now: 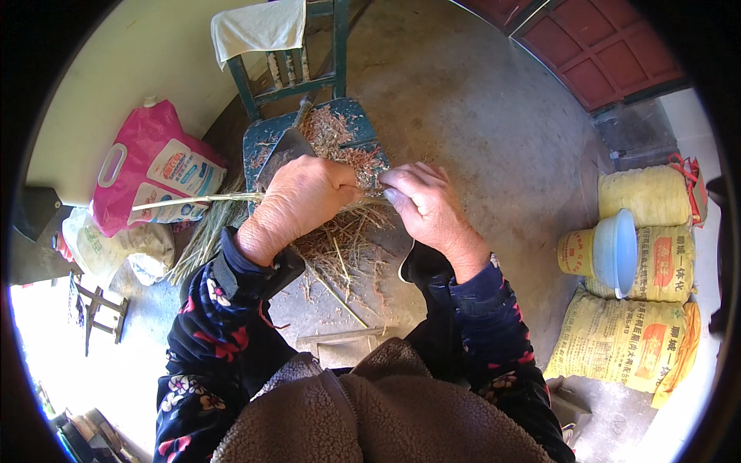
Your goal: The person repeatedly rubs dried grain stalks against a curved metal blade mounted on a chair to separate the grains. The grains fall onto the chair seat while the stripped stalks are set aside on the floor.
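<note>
My left hand (312, 188) is closed around a bundle of dry plant stalks (231, 197), whose ends stick out to the left past the wrist. Close to its right, my right hand (425, 199) has thumb and fingers pinched at the other end of the stalks; what lies between the fingertips is too small to tell. Under the hands is a green wooden chair (255, 139), its seat strewn with reddish seed husks (336, 133). A broad metal blade (286, 151) with a handle lies on the seat, partly hidden by my left hand.
Dry stalks and seed heads (359, 237) lie below the chair, more stalks (211, 231) at left. A pink detergent pouch (147, 168) and plastic bag (116, 246) stand left. Yellow woven sacks (619, 338) and a blue basin (622, 252) are right. A white towel (260, 29) hangs on the chair back.
</note>
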